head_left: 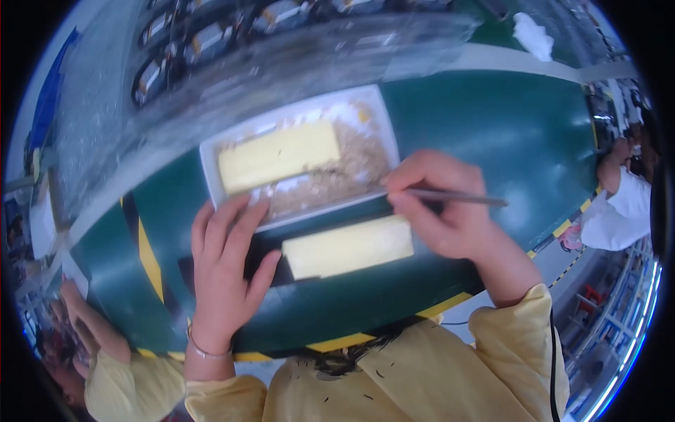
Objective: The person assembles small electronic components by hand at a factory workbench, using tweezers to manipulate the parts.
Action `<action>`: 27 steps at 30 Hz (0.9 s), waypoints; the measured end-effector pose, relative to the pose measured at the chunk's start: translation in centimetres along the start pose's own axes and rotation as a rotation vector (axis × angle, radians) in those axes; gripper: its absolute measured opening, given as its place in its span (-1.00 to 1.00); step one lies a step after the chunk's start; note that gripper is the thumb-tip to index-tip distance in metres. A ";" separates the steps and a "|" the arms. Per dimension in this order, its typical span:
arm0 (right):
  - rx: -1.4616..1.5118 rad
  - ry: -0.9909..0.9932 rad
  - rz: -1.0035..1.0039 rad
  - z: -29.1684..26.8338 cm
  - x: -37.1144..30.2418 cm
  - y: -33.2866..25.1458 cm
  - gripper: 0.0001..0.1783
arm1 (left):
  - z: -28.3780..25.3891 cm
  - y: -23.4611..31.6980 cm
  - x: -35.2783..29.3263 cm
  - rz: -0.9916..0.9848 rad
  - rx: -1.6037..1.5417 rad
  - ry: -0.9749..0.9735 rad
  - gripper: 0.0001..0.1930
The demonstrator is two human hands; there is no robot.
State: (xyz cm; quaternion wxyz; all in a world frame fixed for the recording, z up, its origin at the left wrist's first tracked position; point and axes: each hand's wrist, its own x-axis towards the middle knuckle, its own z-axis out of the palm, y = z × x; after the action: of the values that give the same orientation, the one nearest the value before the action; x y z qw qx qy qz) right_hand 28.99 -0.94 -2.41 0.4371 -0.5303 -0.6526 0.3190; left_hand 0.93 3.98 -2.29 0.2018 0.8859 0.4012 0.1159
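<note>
A white tray (pixel 384 116) stands on the green table, holding a heap of small brownish pieces (pixel 358 158) too blurred to name. A pale yellow flat block (pixel 278 158) lies in it on the left. My left hand (pixel 223 264) has its fingers spread, fingertips at the tray's near edge. My right hand (pixel 446 207) pinches a slim grey tool (pixel 471 197), tweezers-like, by the tray's near right corner; its working tip is hard to make out. Between my hands and nearer to me lies a second pale yellow block (pixel 348 247), its left end over a dark strip.
Beyond the tray, clear plastic sheeting (pixel 295 60) covers part of a rack of dark parts (pixel 207 42). Yellow-black tape (pixel 341 343) marks the table's near edge. Other people's arms show at far left (pixel 91 320) and far right (pixel 613 169). A white cloth (pixel 533 35) lies at the back right.
</note>
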 end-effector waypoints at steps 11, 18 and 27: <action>0.206 0.048 -0.030 2.0 -1.2 0.9 -0.87 | -0.5 0.2 -1.9 0.055 -0.073 0.041 -0.44; 0.209 0.061 -0.035 1.0 -1.6 0.6 -0.88 | 0.2 0.6 -1.3 0.105 0.006 0.061 -0.44; 0.191 -0.038 0.048 1.7 -1.1 0.9 -0.82 | -0.7 1.3 -1.8 0.104 0.058 0.131 -0.50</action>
State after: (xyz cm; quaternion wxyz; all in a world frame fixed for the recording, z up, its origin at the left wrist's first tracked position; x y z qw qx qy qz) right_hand 27.87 -1.72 -4.13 0.4656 -0.4956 -0.6144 0.4001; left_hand 0.38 1.98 -1.17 0.1431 0.9015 0.3703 0.1721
